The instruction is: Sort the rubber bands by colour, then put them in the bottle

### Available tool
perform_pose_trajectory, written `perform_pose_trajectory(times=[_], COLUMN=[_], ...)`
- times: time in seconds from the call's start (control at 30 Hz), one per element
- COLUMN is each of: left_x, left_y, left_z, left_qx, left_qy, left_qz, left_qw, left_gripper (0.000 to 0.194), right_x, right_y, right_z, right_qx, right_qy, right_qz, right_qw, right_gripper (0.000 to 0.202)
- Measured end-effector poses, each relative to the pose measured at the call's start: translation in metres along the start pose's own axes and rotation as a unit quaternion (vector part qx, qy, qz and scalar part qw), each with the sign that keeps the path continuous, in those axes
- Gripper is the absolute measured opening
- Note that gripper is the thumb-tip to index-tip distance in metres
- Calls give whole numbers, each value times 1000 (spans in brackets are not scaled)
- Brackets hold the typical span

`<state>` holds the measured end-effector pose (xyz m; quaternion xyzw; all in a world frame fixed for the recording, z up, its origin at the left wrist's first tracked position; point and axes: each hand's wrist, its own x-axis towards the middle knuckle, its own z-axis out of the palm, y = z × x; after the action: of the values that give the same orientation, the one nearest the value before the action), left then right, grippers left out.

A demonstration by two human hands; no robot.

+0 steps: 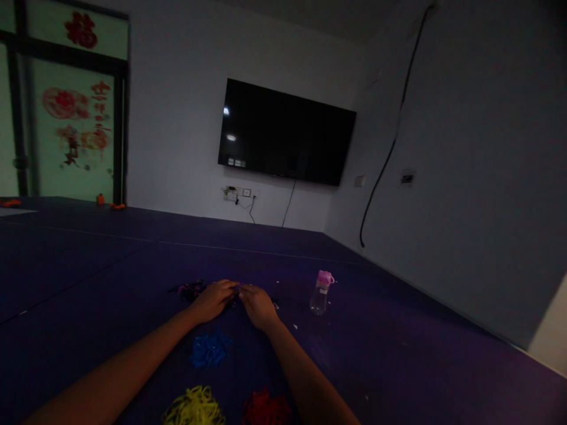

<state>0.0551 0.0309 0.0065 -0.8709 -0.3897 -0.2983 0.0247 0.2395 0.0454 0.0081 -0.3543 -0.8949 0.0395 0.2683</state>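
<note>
My left hand [215, 300] and my right hand [258, 304] reach forward over the purple surface, their fingertips almost meeting. The fingers of both are bent inward and look closed around something small that I cannot make out, with a bit of purple-pink showing between them. A dark, tangled pile with pink strands [189, 290] lies beside and partly under my left hand. Some dark bits show just past my right hand. Closer to me are a heap of blue strips [209, 348], a heap of yellow bands [195, 407] and a heap of red bands [266, 408], the last two cut by the lower edge.
A clear bottle with a pink lid [319, 298] stands right of my hands. Small white scraps [295, 326] lie near it. Orange objects [100, 199] sit at the far left by the door. A television [287, 133] hangs on the wall, and a black cable [390, 153] dangles at right.
</note>
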Motion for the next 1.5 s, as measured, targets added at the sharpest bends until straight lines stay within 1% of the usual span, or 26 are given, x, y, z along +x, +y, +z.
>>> perform_pose_trajectory(times=[0.07,0.13,0.2,0.27,0.3,0.37,0.43,0.53,0.6,0.67,0.8,0.9,1.0,1.07,1.13,1.27,1.5], left_x=[1,2,1,-1,-2,-5,-6,-5,-5,-8,-29,-49,-59,-61,-60,-58,-55], left_y=[1,3,5,7,7,8,10,15,20,28,42,49,53,55,56,57,57], left_z=[-1,-2,-3,-5,-7,-10,-13,-15,-17,-19,-27,-34,-38,-39,-39,-41,-41], left_qx=[-5,-8,-7,-6,-4,8,25,9,-34,-76,-108,-130,-168,-186,-187,-183,-222], left_qy=[-1,8,28,59,78,120,156,171,172,172,144,122,84,65,62,71,97], left_qz=[-3,-15,-29,-42,-49,-73,-116,-204,-252,-279,-298,-326,-346,-341,-335,-343,-362], left_qw=[1000,1000,999,997,996,990,981,964,952,942,938,928,919,919,921,918,900], left_gripper=[28,28,27,28,29,35,44,54,58,61,64,65,66,66,67,67,66], right_x=[-1,-2,-4,-6,-8,-11,-12,-12,-10,-8,-6,-6,-5,-5,-5,-5,-10], right_y=[-2,-1,4,11,15,23,28,29,25,20,11,7,8,10,14,22,27], right_z=[-2,-4,-6,-8,-9,-11,-11,-10,-10,-10,-9,-7,-5,-4,-3,-1,-4], right_qx=[13,34,47,43,39,46,65,58,12,-48,-130,-147,-155,-156,-151,-127,-88], right_qy=[8,34,92,158,174,176,169,144,110,76,32,15,5,1,-3,-12,1], right_qz=[-7,9,79,185,228,280,295,270,242,214,179,178,175,165,157,147,134], right_qw=[1000,999,992,969,957,942,938,950,964,973,975,973,972,974,976,981,987], right_gripper=[37,39,44,52,56,60,62,57,51,46,42,39,36,32,29,24,25])
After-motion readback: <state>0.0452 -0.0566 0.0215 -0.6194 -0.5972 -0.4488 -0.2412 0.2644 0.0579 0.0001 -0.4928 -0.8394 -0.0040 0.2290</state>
